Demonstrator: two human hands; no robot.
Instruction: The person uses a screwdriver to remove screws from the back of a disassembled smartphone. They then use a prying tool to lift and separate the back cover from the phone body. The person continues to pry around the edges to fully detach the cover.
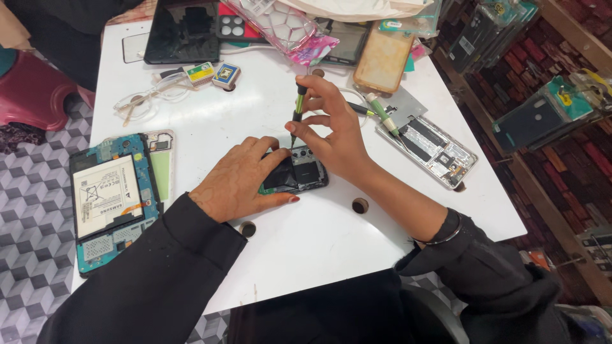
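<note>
Left hand (239, 181): frame centre, palm down, fingers spread flat, pressing. Forearm enters from lower left, black sleeve. Right hand (331, 130): right of centre, raised, fingertips (292, 126) pinched together. Forearm enters from lower right, bangle at wrist.

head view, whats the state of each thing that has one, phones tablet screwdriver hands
small phone: back off, pinned flat
left hand: pressing the small phone
right hand: gripping the screwdriver
screwdriver: upright, tip on the small phone
tablet: opened, battery showing
second phone: opened, lying flat
glasses: folded
</note>
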